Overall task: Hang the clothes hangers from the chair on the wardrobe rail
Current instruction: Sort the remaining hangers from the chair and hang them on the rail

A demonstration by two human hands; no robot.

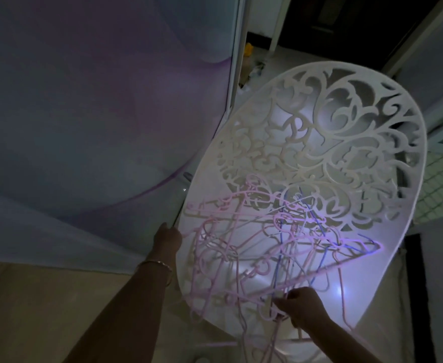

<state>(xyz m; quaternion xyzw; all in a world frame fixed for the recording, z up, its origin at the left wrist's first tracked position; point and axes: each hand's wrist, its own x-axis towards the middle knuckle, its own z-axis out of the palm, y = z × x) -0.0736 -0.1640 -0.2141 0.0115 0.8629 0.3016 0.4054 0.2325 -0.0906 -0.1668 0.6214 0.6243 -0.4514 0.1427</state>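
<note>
Nearest the lens, the right grip (303,309) is closed on the hangers (241,247), with thin pink wires pinched in curled fingers at the heap's near edge. The step in hand is judged to be the taking of one or more hangers from the chair; none appears to be lifted clear yet.

A wide sheet of pale blue and purple fabric (97,113) is spread well to the left of both grips. Whether it belongs to the wardrobe cannot be told, and no rail is shown.

The white chair (367,271) is seen beyond the right grip. Its back is cut through with scrollwork, and the heap is carried on its seat. The hangers are thin and wiry, mostly pale pink with a few blue. Their hooks and shoulders are interlocked in a loose tangle, and some droop over the seat's front beside the right grip. A slow lift with some teasing apart is therefore thought to be called for, lest the whole tangle be dragged off.

The left grip (167,238) is set at the chair's left rim, well apart from the right grip. Its fingers are turned away, so whether anything is held cannot be told. A thin bangle (155,264) is worn just behind it.
</note>
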